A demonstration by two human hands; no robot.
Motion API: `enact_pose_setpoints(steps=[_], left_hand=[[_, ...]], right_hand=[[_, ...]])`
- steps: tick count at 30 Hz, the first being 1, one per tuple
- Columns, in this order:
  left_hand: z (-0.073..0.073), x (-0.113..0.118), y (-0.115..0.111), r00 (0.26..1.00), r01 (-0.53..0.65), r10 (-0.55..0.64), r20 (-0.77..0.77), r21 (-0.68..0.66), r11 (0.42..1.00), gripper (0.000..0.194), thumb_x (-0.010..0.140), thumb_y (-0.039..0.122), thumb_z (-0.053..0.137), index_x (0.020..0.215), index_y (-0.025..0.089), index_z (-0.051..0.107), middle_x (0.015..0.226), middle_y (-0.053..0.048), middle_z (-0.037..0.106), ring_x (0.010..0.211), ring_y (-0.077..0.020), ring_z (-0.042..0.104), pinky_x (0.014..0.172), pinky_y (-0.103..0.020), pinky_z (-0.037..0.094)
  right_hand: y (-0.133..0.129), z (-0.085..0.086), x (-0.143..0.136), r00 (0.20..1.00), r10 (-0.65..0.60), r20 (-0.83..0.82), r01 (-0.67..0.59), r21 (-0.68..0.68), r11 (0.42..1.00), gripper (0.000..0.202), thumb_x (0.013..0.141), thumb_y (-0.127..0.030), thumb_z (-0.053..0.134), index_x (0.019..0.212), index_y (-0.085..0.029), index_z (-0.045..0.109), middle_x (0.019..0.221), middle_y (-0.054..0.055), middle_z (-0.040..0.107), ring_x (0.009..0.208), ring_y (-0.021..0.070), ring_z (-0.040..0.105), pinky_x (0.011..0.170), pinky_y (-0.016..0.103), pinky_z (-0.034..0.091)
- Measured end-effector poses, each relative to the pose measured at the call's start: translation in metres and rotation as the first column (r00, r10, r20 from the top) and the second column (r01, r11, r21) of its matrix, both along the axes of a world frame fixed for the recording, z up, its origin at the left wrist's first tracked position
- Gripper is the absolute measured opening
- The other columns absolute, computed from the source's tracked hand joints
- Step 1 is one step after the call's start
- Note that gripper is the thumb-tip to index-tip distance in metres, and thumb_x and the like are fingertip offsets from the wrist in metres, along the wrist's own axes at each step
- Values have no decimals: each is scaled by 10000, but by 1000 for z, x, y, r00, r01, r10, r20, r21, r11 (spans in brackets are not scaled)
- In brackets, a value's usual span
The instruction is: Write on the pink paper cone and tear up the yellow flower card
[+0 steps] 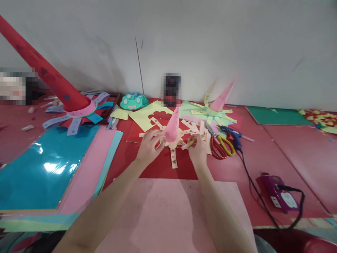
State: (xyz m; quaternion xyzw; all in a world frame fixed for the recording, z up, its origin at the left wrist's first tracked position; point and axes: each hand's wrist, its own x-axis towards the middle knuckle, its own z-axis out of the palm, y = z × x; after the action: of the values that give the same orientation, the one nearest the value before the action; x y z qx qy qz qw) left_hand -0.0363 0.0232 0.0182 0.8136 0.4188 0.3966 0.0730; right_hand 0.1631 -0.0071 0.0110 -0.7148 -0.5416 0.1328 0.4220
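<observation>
A pink paper cone [172, 126] stands on a cream scalloped paper base, from which strips marked with stars spread outward. One decorated strip [173, 158] points toward me. My left hand [149, 146] is closed at the left edge of the base, with the thumb and fingertips holding it beside the cone. In my right hand [198, 149], a yellow-brown pen [191, 143] is gripped, its pale end pointing left near the base. Several plain cream strips [193, 126] lie behind the right hand. Scissors [219, 147] with red and yellow handles rest just right of that hand.
At right, a blue glue gun [234, 136] has a black cord leading to a purple power box [280, 193]. A second pink cone [222, 98] stands behind. To the left are a tall red cone [52, 77], a green frog craft [134, 102] and blue sheets [50, 168].
</observation>
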Motion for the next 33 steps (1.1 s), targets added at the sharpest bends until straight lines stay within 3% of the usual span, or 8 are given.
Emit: enact_pose_setpoints(steps=[5,11,17,21,24,28,33], left_hand=[[1,6,-7,959,135,-123,-257,29,990,228,886,270,446,922,216,665,847,-36,618,851,-172,571,910,-395,410],[1,3,-5,933,8,-44,-356,-99,995,306,913,322,388,985,222,668,931,-51,636,930,-194,570,1033,-474,283],[-2,4,-4,924,-157,128,-361,-53,986,262,892,307,413,1002,226,637,1030,-61,627,1097,-249,515,1095,-577,84],[-11,3,-1,920,-247,209,-331,-76,966,247,856,308,461,1035,209,601,1098,-96,601,1149,-284,489,1088,-601,73],[-15,3,0,924,-274,227,-309,-118,955,261,844,313,479,1064,199,565,1135,-115,579,1150,-286,492,1089,-600,81],[-15,3,-1,915,-277,214,-342,-148,949,247,857,282,468,1076,194,542,1141,-116,582,1143,-280,503,1085,-604,96],[-18,2,-1,913,-268,193,-360,-171,948,287,873,230,435,1146,188,516,1193,-121,578,1196,-286,470,1072,-623,109]], right_hand=[[0,2,-2,1000,-18,10,18,-27,999,104,749,-247,447,834,-223,503,771,44,635,687,192,565,625,307,420],[0,2,-3,1000,-9,-25,8,-35,999,190,819,-386,432,837,-211,503,645,20,586,568,170,551,557,280,414],[-1,-3,-14,945,252,-210,-263,-29,964,226,825,-430,450,865,-212,495,677,19,614,532,149,571,523,261,441],[-1,-4,-21,903,379,-202,-392,-31,919,216,829,-423,457,849,-215,512,732,28,630,594,151,596,564,266,460],[-1,-4,-19,932,326,-162,-331,-8,944,205,830,-404,452,853,-213,522,784,42,642,655,161,598,597,277,462],[1,-2,-11,979,164,-121,-163,16,987,181,824,-371,457,854,-207,529,834,59,642,722,175,580,623,285,448],[2,-4,-2,1000,-2,-22,1,-30,1000,133,767,-292,518,877,-219,534,865,75,625,871,229,528,663,314,433]])
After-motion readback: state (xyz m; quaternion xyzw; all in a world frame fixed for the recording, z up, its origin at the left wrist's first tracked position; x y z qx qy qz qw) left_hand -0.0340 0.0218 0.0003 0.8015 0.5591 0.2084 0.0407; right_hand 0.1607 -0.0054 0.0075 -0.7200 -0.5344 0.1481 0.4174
